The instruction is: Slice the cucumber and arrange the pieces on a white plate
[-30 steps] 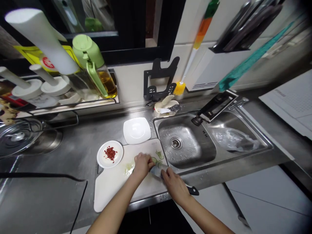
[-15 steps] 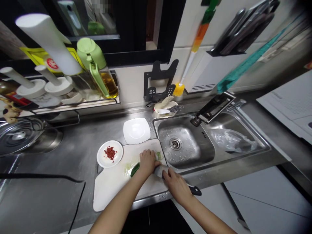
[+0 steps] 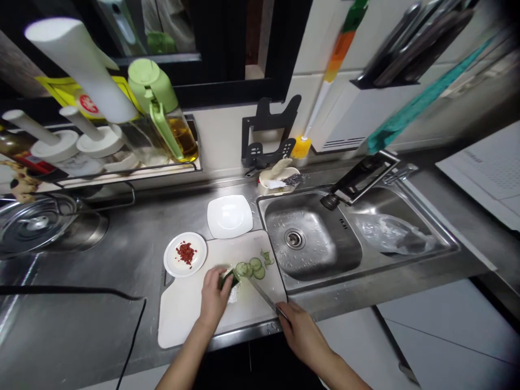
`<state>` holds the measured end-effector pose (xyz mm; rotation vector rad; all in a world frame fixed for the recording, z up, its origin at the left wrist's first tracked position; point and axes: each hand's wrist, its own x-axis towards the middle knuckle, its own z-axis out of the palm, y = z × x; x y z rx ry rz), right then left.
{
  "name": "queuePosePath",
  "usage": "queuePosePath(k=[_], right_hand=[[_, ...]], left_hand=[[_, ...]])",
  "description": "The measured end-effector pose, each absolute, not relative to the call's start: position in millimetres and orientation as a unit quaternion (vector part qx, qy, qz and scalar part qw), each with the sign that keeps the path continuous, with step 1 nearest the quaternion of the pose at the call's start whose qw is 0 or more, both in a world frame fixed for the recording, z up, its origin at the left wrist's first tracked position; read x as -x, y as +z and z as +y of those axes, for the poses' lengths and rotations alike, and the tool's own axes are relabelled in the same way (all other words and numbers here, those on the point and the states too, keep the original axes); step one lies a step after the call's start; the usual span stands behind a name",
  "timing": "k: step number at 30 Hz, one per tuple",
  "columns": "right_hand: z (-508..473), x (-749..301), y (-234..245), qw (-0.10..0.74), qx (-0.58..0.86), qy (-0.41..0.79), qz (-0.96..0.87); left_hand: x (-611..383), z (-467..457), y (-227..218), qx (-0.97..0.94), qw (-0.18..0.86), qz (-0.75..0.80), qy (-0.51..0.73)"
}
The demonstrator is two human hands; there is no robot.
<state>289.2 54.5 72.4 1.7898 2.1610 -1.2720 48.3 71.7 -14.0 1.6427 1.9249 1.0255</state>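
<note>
My left hand is closed on the stub of a green cucumber on the white cutting board. My right hand grips the handle of a knife, its blade slanting up toward the cucumber's cut end. Several round cucumber slices lie on the board beyond the blade. A small white plate with chopped red pieces sits at the board's far left corner.
An empty square white dish stands behind the board. A steel sink with a black tap lies to the right, a plastic bag in its second bowl. A pot lid and an oil bottle stand left.
My left hand slid left along the cucumber, uncovering the cut slices. My right hand drew the knife back toward the counter's front edge, and the blade now angles across the board.
</note>
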Motion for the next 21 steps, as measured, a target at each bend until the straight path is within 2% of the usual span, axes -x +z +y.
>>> queuePosePath(k=[11,21], right_hand=[[61,-239,67,0.161,-0.595,-0.355,0.703],[57,-238,59,0.184,-0.574,-0.327,0.728]], left_hand=[[-55,48,-50,-0.65,0.144,0.642,0.38],[-60,42,-51,-0.607,0.156,0.68,0.381]])
